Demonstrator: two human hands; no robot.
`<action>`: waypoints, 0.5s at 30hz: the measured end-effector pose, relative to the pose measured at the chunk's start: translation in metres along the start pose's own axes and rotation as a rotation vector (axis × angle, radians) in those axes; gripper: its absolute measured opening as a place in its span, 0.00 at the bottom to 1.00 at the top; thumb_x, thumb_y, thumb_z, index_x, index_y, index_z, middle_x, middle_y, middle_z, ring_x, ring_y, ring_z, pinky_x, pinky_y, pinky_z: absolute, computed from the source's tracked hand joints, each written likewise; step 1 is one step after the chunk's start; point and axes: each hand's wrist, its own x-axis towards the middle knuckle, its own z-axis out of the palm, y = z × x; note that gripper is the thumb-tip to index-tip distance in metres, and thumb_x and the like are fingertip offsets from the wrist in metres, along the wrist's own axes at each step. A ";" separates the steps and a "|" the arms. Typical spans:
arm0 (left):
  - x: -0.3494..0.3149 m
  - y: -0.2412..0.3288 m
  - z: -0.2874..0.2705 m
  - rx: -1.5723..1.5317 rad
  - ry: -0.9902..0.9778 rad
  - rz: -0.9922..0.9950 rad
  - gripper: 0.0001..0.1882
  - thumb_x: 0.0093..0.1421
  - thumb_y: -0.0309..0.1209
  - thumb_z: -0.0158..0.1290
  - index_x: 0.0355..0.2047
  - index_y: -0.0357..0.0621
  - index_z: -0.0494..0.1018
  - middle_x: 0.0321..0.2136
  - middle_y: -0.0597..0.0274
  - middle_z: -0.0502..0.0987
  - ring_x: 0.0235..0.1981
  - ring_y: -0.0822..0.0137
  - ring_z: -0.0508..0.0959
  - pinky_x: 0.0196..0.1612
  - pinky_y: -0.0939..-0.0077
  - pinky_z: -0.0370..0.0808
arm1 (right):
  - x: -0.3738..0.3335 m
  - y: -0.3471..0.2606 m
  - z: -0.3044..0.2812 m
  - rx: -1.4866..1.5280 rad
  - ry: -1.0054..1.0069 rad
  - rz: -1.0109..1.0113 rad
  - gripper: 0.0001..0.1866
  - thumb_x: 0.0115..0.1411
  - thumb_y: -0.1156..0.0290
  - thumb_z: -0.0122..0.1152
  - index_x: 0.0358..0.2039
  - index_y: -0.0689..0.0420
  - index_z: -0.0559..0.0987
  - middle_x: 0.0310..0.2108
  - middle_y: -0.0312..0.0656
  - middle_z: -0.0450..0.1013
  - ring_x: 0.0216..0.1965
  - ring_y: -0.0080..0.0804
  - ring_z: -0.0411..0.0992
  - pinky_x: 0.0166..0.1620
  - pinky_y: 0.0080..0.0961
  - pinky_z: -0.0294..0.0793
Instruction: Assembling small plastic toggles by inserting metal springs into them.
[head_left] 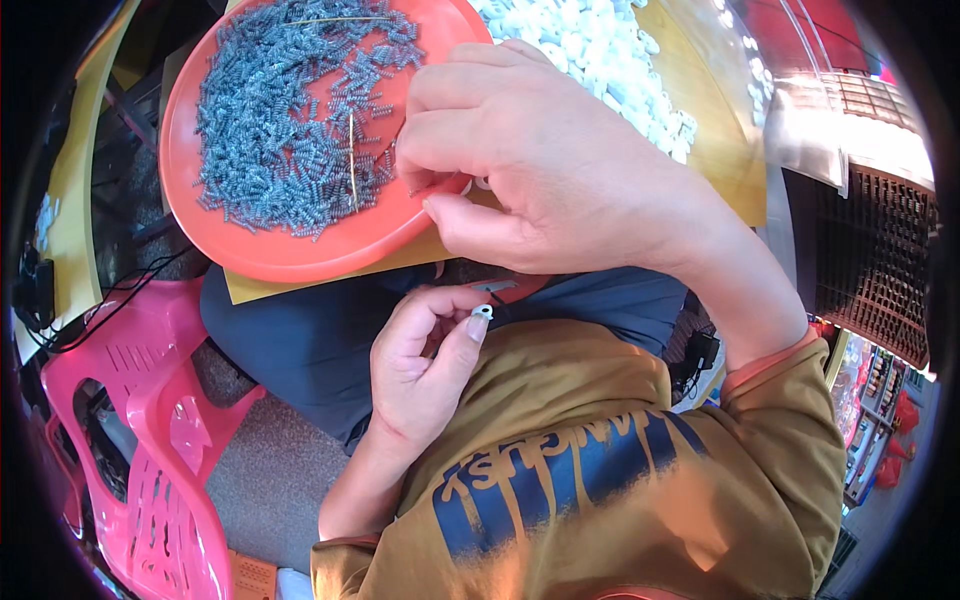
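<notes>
My left hand (420, 365) is held over my lap, its thumb and fingers pinching a small white plastic part (483, 312) with a hole in it. My right hand (530, 150) reaches across the near right rim of a round orange-red tray (340, 262). Its thumb and forefinger are closed together; whatever lies between them is too small to make out. Many small metal coil springs (270, 130) fill the tray in a loose heap. Two thin straw-coloured strips, one of them a strip (352, 165) near my right fingers, lie among the springs.
Behind my right hand, a pile of white plastic parts (590, 50) covers part of the yellow tabletop (715, 120). A pink plastic chair (150, 420) stands at the left, near black cables (120, 290). A dark slatted crate (880, 260) is at the right.
</notes>
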 end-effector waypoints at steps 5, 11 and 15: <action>0.000 0.002 -0.001 -0.079 -0.024 -0.007 0.07 0.55 0.20 0.49 0.36 0.35 0.69 0.29 0.70 0.68 0.27 0.83 0.65 0.30 0.90 0.64 | -0.001 0.007 -0.004 0.137 -0.069 -0.013 0.04 0.43 0.72 0.53 0.19 0.59 0.75 0.21 0.43 0.69 0.29 0.41 0.69 0.36 0.34 0.68; 0.001 0.007 0.001 -0.100 -0.020 0.013 0.08 0.56 0.20 0.48 0.37 0.36 0.69 0.28 0.70 0.69 0.25 0.84 0.65 0.28 0.91 0.63 | 0.001 0.011 -0.007 0.196 -0.117 -0.002 0.05 0.43 0.73 0.54 0.20 0.61 0.75 0.23 0.45 0.70 0.30 0.43 0.70 0.34 0.35 0.69; 0.000 0.007 0.000 -0.121 0.000 0.018 0.08 0.56 0.20 0.49 0.37 0.36 0.69 0.27 0.70 0.69 0.23 0.84 0.65 0.26 0.92 0.63 | 0.000 0.010 -0.008 0.143 -0.122 -0.020 0.05 0.43 0.73 0.53 0.20 0.61 0.74 0.23 0.46 0.70 0.30 0.43 0.70 0.35 0.34 0.69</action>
